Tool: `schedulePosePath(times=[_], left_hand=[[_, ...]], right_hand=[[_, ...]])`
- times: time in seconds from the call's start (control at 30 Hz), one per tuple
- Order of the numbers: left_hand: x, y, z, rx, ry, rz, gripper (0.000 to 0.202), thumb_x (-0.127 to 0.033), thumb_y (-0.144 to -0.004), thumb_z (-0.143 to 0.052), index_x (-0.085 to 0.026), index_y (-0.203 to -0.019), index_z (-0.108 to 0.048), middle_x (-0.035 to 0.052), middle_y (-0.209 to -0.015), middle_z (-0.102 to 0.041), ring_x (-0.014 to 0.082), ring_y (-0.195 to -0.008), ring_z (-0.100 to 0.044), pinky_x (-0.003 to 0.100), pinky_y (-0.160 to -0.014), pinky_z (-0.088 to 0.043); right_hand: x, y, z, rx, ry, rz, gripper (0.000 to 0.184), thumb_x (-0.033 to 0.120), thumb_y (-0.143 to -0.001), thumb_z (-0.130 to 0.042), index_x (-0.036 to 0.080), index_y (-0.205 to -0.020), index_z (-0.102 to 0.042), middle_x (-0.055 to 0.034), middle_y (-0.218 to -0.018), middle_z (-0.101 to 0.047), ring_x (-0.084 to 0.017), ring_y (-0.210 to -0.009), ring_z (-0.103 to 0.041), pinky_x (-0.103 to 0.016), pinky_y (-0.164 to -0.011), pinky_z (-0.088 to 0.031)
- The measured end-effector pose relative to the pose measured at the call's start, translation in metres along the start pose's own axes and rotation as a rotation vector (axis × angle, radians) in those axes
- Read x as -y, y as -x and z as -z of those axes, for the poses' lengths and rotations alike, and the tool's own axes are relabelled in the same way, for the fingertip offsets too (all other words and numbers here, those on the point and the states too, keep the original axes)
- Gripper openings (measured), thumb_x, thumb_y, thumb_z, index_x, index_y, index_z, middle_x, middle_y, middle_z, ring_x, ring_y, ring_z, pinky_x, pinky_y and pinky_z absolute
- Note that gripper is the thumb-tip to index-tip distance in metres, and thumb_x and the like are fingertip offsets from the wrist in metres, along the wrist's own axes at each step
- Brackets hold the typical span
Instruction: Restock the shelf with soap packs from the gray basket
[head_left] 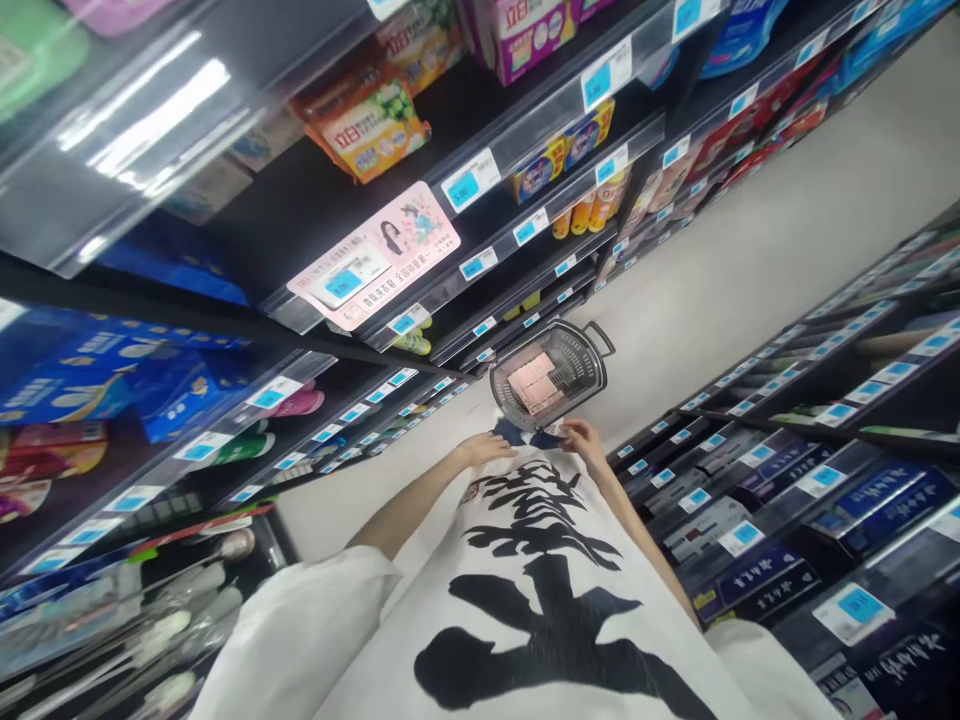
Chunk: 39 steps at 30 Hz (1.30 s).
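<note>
My left hand (pixel 487 448) lies against the lower front of my white shirt (pixel 525 600), its fingers stretched out over the cloth. At the other side of the hem is my right hand (pixel 583 440), with its fingers bent together; whether they pinch the cloth or something small cannot be made out. Just beyond both hands a dark grey shopping basket (pixel 592 378) stands on the floor, its handle (pixel 602 338) folded out to the far side. Pink packages (pixel 534 382) lie inside the basket. Neither hand touches it as far as I can see.
Shelves on the left hold orange soap packs (pixel 371 128), a purple box (pixel 525 40) and blue packs (pixel 169 395). A pink sign (pixel 375 255) juts from one shelf edge. Dark blue boxes (pixel 885 505) fill the right shelves. The pale aisle floor (pixel 720 270) runs between.
</note>
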<state>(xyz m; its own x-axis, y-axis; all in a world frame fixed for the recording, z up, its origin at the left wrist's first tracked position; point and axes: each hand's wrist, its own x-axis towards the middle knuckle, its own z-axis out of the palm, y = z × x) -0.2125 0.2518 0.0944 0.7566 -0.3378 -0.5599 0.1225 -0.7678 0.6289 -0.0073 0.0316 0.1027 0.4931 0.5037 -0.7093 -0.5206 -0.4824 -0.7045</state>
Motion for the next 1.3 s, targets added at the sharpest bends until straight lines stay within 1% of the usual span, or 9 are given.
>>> schedulePosePath(times=[0.13, 0.3, 0.53, 0.7, 0.83, 0.97, 1.07, 1.17, 1.3], left_hand=[[0.022, -0.016, -0.011, 0.065, 0.026, 0.178, 0.065, -0.022, -0.068, -0.084, -0.02, -0.13, -0.066, 0.0114, -0.118, -0.066, 0.0246, -0.101, -0.058, 0.032, -0.088, -0.047], [0.037, -0.003, -0.019, 0.016, 0.092, 0.282, 0.041, -0.008, -0.082, -0.064, -0.019, -0.121, -0.07, 0.0147, -0.117, -0.065, 0.0276, -0.107, -0.06, 0.038, -0.092, -0.049], [0.084, 0.038, 0.012, 0.108, 0.177, 0.382, 0.064, -0.002, -0.084, -0.051, -0.024, -0.144, -0.057, 0.0097, -0.141, -0.061, 0.0254, -0.128, -0.057, 0.036, -0.109, -0.045], [0.119, 0.026, 0.015, 0.148, 0.241, 0.543, 0.055, -0.015, -0.099, -0.038, -0.013, -0.154, -0.043, 0.0124, -0.145, -0.06, 0.0192, -0.136, -0.054, 0.029, -0.119, -0.036], [0.123, 0.0, -0.015, 0.267, 0.304, 0.738, 0.064, -0.041, -0.1, -0.05, -0.006, -0.154, -0.041, 0.0232, -0.15, -0.053, 0.0299, -0.139, -0.052, 0.037, -0.115, -0.041], [0.126, -0.034, -0.044, 0.391, 0.352, 0.95, 0.089, -0.04, -0.088, -0.071, -0.012, -0.161, -0.028, 0.0253, -0.153, -0.049, 0.0342, -0.137, -0.054, 0.039, -0.111, -0.043], [0.149, -0.066, -0.062, 0.493, 0.393, 1.024, 0.113, -0.037, -0.077, -0.083, -0.012, -0.164, -0.015, 0.0256, -0.151, -0.05, 0.0346, -0.138, -0.053, 0.037, -0.112, -0.041], [0.181, -0.097, -0.079, 0.513, 0.393, 1.091, 0.13, -0.037, -0.069, -0.087, -0.008, -0.163, -0.002, 0.0279, -0.148, -0.051, 0.0369, -0.133, -0.058, 0.038, -0.108, -0.045], [0.211, -0.129, -0.088, 0.359, 0.328, 1.167, 0.115, -0.039, -0.075, -0.078, -0.019, -0.163, -0.007, 0.0212, -0.145, -0.051, 0.0361, -0.118, -0.066, 0.041, -0.098, -0.051]], right_hand=[[-0.003, -0.028, -0.004, -0.007, 0.096, 0.016, 0.055, 0.049, -0.065, -0.072, 0.021, -0.112, -0.058, -0.01, -0.118, -0.071, -0.018, -0.072, -0.07, -0.033, -0.062, -0.059], [0.005, -0.071, -0.016, -0.059, 0.221, 0.056, 0.046, 0.037, -0.068, -0.072, 0.021, -0.109, -0.059, -0.009, -0.111, -0.073, -0.02, -0.08, -0.068, -0.038, -0.076, -0.06], [-0.004, -0.127, -0.05, -0.343, 0.191, -0.004, 0.04, 0.027, -0.072, -0.067, 0.017, -0.11, -0.061, -0.0145, -0.117, -0.072, -0.026, -0.105, -0.07, -0.044, -0.098, -0.055], [-0.044, -0.161, -0.089, -0.486, 0.152, -0.136, 0.043, 0.03, -0.08, -0.062, 0.015, -0.121, -0.06, -0.0152, -0.12, -0.072, -0.026, -0.104, -0.071, -0.043, -0.097, -0.056], [-0.088, -0.184, -0.122, -0.482, 0.216, -0.214, 0.046, 0.028, -0.084, -0.057, 0.011, -0.127, -0.058, -0.0194, -0.126, -0.068, -0.03, -0.117, -0.066, -0.046, -0.107, -0.05], [-0.134, -0.218, -0.137, -0.406, 0.314, -0.193, 0.05, 0.028, -0.087, -0.055, 0.006, -0.132, -0.055, -0.0225, -0.134, -0.061, -0.032, -0.13, -0.056, -0.045, -0.115, -0.042], [-0.175, -0.274, -0.127, -0.359, 0.362, -0.152, 0.054, 0.028, -0.088, -0.053, 0.006, -0.137, -0.051, -0.0226, -0.135, -0.058, -0.032, -0.131, -0.053, -0.045, -0.117, -0.041], [-0.219, -0.356, -0.099, -0.372, 0.414, -0.079, 0.058, 0.033, -0.093, -0.048, 0.004, -0.143, -0.044, -0.0245, -0.139, -0.054, -0.033, -0.132, -0.05, -0.047, -0.117, -0.04], [-0.276, -0.477, -0.056, -0.431, 0.53, -0.032, 0.055, 0.042, -0.099, -0.039, 0.005, -0.14, -0.045, -0.0254, -0.138, -0.052, -0.035, -0.132, -0.048, -0.054, -0.115, -0.04]])
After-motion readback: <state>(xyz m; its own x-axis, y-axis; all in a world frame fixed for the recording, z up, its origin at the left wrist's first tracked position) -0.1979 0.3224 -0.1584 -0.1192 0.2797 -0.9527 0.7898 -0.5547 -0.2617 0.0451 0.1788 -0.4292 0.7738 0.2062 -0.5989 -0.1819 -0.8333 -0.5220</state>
